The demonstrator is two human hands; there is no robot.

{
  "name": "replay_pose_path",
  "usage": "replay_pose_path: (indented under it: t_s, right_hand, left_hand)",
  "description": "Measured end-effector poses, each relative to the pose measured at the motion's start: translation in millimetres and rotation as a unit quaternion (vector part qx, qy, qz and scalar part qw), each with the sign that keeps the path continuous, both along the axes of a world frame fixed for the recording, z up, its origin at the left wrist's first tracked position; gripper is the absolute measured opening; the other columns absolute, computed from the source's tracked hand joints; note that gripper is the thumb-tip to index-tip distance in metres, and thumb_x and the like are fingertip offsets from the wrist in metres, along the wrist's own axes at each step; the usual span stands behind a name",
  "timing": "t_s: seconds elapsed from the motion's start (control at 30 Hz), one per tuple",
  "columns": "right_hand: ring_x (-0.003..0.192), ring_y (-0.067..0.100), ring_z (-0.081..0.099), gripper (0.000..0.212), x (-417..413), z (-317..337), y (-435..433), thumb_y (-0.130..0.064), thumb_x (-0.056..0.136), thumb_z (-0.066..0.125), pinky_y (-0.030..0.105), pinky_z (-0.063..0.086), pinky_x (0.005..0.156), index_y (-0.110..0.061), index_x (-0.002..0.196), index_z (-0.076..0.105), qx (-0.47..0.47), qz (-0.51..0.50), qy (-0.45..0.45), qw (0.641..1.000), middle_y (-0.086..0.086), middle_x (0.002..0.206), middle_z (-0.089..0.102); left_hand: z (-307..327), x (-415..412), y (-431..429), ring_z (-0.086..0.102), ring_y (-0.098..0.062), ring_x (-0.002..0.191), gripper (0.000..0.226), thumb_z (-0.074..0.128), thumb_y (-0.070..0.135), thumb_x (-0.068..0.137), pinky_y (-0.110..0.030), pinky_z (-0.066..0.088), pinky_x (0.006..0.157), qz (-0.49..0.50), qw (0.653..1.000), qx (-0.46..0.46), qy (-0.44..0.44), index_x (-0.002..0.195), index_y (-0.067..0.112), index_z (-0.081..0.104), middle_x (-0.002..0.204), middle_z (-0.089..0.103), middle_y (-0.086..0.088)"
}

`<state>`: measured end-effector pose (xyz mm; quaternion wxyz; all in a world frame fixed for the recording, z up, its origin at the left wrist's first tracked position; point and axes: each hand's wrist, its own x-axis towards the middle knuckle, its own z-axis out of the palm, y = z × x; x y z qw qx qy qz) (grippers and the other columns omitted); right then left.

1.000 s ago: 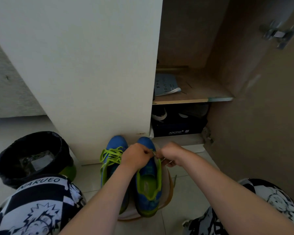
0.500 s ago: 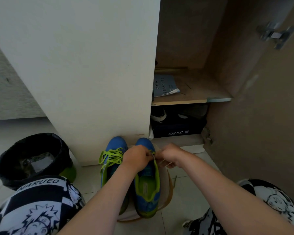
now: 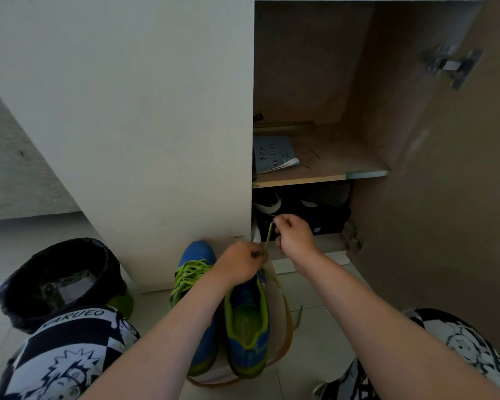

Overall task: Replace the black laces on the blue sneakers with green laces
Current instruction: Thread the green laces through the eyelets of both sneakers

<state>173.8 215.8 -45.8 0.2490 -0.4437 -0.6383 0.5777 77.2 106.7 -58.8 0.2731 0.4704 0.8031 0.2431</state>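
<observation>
Between left hand and right hand — flat green lace

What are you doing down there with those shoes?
Someone crouched on the floor is putting green laces in blue sneakers. The sneaker near the bin already has green laces; the bin sits beside it. On the other sneaker, the right hand pinches a green lace stretched upward, and the left hand pinches it lower down.
</observation>
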Motion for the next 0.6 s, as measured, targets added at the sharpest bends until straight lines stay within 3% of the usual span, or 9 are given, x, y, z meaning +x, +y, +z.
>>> replay_pose_path:
  t_s: [0.1, 0.23, 0.3, 0.33, 0.43, 0.47, 0.53, 0.6]
  right_hand:
    - [0.056, 0.014, 0.046, 0.025, 1, 8, -2, -0.023, 0.105, 0.047, 0.025, 0.035, 0.049, -0.016, 0.083, 0.058, -0.008, 0.006, 0.046, 0.999, 0.001, 0.072, 0.054]
    - [0.054, 0.014, 0.043, 0.024, 4, 13, -2, -0.012, 0.103, 0.044, 0.024, 0.032, 0.044, -0.023, 0.118, 0.06, -0.057, 0.039, -0.004, 0.998, 0.004, 0.08, 0.059]
    - [0.052, 0.015, 0.041, 0.033, 6, 12, -4, -0.005, 0.095, 0.047, 0.022, 0.028, 0.044, -0.028, 0.113, 0.061, -0.087, 0.114, -0.079, 0.986, 0.007, 0.081, 0.056]
    - [0.051, 0.015, 0.04, 0.028, 7, 11, -7, -0.005, 0.092, 0.049, 0.022, 0.026, 0.045, -0.025, 0.105, 0.064, -0.085, 0.166, -0.115, 0.976, 0.008, 0.079, 0.053]
    - [0.048, 0.014, 0.044, 0.017, 6, 4, -12, -0.019, 0.098, 0.056, 0.023, 0.028, 0.046, -0.011, 0.098, 0.071, -0.054, 0.248, -0.164, 0.953, 0.003, 0.075, 0.056]
    - [0.048, 0.013, 0.046, 0.02, 3, 1, -12, -0.021, 0.1, 0.055, 0.023, 0.029, 0.045, -0.011, 0.095, 0.071, -0.041, 0.247, -0.167, 0.954, 0.001, 0.074, 0.058]
    - [0.048, 0.015, 0.048, 0.026, -1, 0, -9, -0.022, 0.101, 0.054, 0.024, 0.03, 0.044, -0.012, 0.084, 0.069, -0.007, 0.222, -0.16, 0.962, 0.003, 0.072, 0.059]
    - [0.049, 0.018, 0.047, 0.028, -5, 2, -5, -0.022, 0.098, 0.059, 0.023, 0.032, 0.043, -0.008, 0.076, 0.068, 0.026, 0.172, -0.127, 0.977, 0.006, 0.068, 0.057]
  left_hand:
    - [9, -2, 7, 0.064, -0.018, 0.074, 0.026, 0.06, 0.031, 0.093, -0.03, 0.048, 0.066, 0.024, 1.0, -0.003, -0.019, 0.086, 0.011, 0.073, 0.084, 0.071, -0.007]
    - [33, -12, 18, 0.059, -0.015, 0.057, 0.03, 0.062, 0.028, 0.092, -0.026, 0.045, 0.059, 0.095, 0.993, 0.051, -0.055, 0.074, 0.006, 0.07, 0.069, 0.068, -0.008]
    - [48, -19, 22, 0.06, -0.013, 0.054, 0.03, 0.065, 0.028, 0.091, -0.026, 0.047, 0.06, 0.132, 0.983, 0.099, -0.086, 0.074, 0.004, 0.071, 0.072, 0.071, -0.01]
    - [55, -21, 23, 0.06, -0.012, 0.052, 0.031, 0.065, 0.028, 0.091, -0.024, 0.048, 0.06, 0.131, 0.981, 0.112, -0.091, 0.073, 0.004, 0.071, 0.072, 0.071, -0.009]
    - [69, -26, 21, 0.058, -0.006, 0.05, 0.03, 0.065, 0.029, 0.092, -0.014, 0.046, 0.053, 0.086, 0.987, 0.107, -0.085, 0.069, 0.01, 0.069, 0.067, 0.068, 0.002]
    - [70, -28, 19, 0.059, -0.005, 0.051, 0.028, 0.064, 0.03, 0.093, -0.014, 0.047, 0.055, 0.074, 0.988, 0.098, -0.089, 0.072, 0.011, 0.069, 0.068, 0.068, 0.004]
    - [65, -33, 15, 0.06, -0.01, 0.056, 0.021, 0.059, 0.03, 0.096, -0.026, 0.053, 0.065, 0.053, 0.989, 0.064, -0.119, 0.092, 0.01, 0.067, 0.076, 0.07, 0.004]
    - [54, -38, 11, 0.06, -0.016, 0.06, 0.021, 0.056, 0.025, 0.097, -0.031, 0.052, 0.059, 0.034, 0.99, -0.008, -0.137, 0.116, 0.017, 0.056, 0.085, 0.071, 0.0]
